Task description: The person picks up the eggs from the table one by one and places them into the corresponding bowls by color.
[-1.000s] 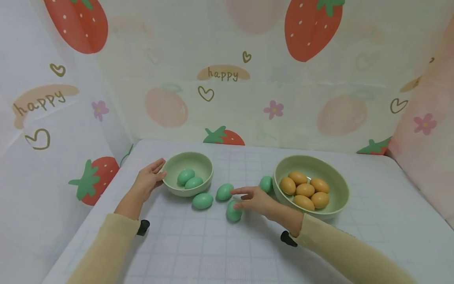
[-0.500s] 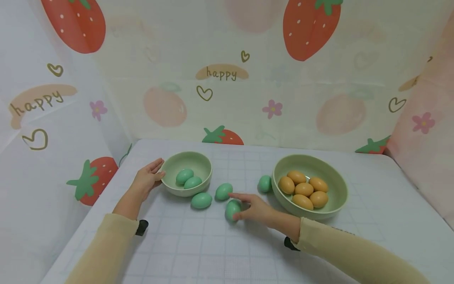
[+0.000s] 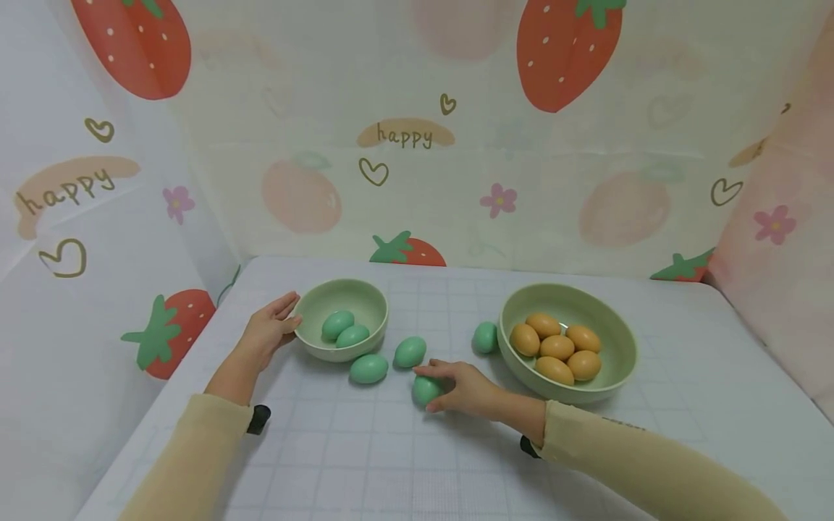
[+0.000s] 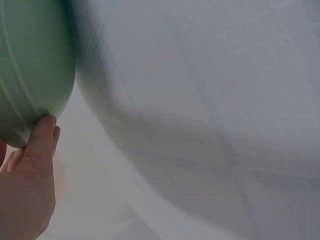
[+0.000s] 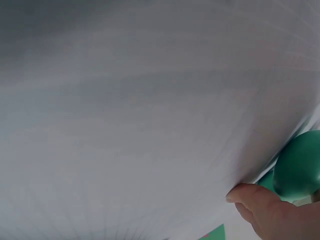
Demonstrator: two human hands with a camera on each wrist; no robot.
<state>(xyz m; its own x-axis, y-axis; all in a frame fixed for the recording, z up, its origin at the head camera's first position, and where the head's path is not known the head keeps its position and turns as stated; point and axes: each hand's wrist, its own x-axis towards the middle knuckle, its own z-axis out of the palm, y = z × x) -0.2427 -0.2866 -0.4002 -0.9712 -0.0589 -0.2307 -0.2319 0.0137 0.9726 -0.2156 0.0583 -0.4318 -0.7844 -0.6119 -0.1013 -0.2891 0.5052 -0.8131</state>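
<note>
My right hand [image 3: 472,392] has thumb and fingers on either side of a green egg [image 3: 426,391] on the table, pinching it. The right wrist view shows that green egg [image 5: 299,165] beyond the thumb. Two more green eggs, one [image 3: 410,352] and another [image 3: 369,369], lie between this hand and the smaller pale green bowl [image 3: 374,304]. Inside that bowl rest two green eggs [image 3: 338,325]. Against the bowl's left side, my left hand [image 3: 266,331] rests with extended fingers, the thumb at the rim. In the left wrist view its fingers [image 4: 42,135] touch the bowl's outer wall.
A larger pale green bowl [image 3: 606,325] on the right holds several orange-brown eggs [image 3: 557,348]. One green egg [image 3: 485,338] lies close to its left side. A white checked cloth [image 3: 391,463] covers the table, and a strawberry-printed curtain [image 3: 417,188] hangs behind.
My right hand has lowered from above the nearest green egg, and its thumb and fingers have closed around that egg. The left hand stays at the smaller bowl.
</note>
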